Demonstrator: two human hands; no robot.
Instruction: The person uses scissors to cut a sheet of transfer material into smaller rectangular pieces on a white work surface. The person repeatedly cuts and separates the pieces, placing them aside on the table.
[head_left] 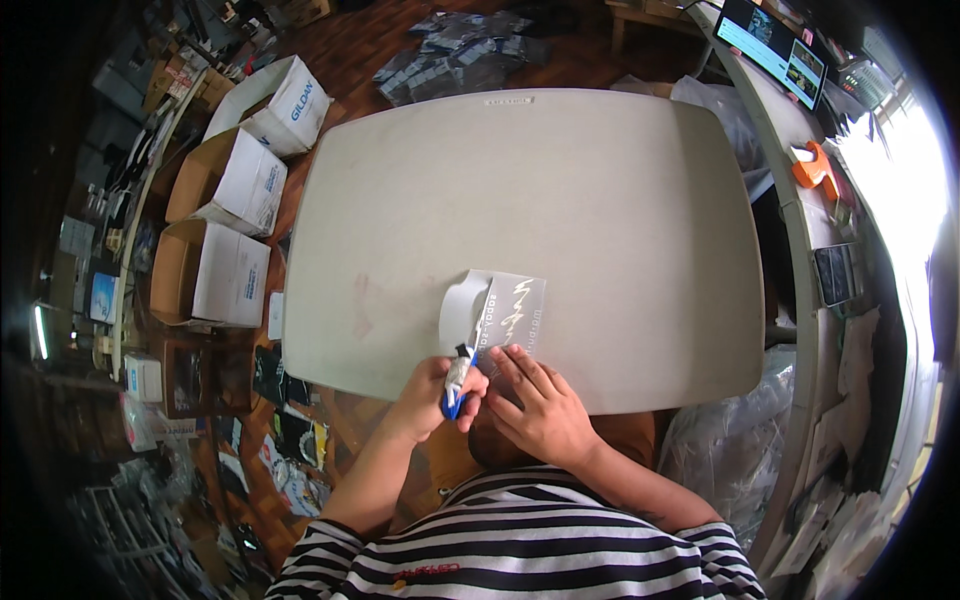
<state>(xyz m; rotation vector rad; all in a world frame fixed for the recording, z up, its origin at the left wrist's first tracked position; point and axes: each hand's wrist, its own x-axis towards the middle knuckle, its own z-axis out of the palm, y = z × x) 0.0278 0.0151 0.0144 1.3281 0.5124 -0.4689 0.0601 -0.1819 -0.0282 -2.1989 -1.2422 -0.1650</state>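
Note:
My left hand (432, 398) is closed round a blue utility knife (457, 385) with a pale wrapped middle and a black end. It is at the table's near edge, by the lower left side of a grey sheet (522, 310) with pale mirrored lettering. Along that sheet's left side, a white piece (462, 312) curls up. My right hand (545, 412) lies on the sheet's lower part with its fingers stretched out, pressing it to the table (600, 190). The knife's blade is too small to make out.
Three open cardboard boxes (238, 275) stand in a row left of the table. Clear plastic packs (450, 60) lie on the floor beyond it. Along the right runs a bench with a screen (772, 50), an orange tool (815, 172) and a phone (837, 275). Plastic bags (735, 430) are below.

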